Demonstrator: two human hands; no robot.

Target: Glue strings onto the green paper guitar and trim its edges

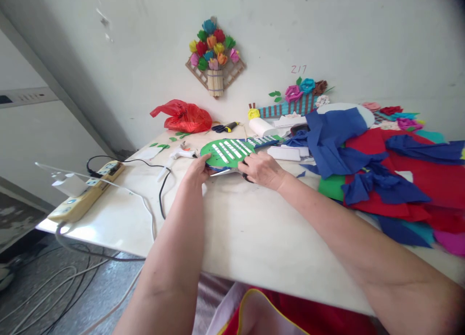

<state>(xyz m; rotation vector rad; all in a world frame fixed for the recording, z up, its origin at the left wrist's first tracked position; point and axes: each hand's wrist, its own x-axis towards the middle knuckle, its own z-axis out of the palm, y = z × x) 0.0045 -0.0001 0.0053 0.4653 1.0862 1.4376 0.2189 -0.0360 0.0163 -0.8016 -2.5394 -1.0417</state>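
Our left hand (202,167) pinches the near left edge of a green cutout (209,150), thumb on top and fingers mostly hidden below, so the piece sits between our two hands, its white strips facing up and blue showing along its rim. Our right hand (262,170) is curled around the dark handle of a pair of scissors (222,173), whose pale blade runs along the cutout's near edge toward our left hand; we cannot tell how far the blades are parted. Just beyond and left of our left hand lies a white glue gun (180,154), with a red plastic bag (189,117) farther beyond it. Well to the left of that hand we see a power strip (85,197). Past our right hand, to its right, crumpled blue sheets (334,141) overlap red sheets (436,180).
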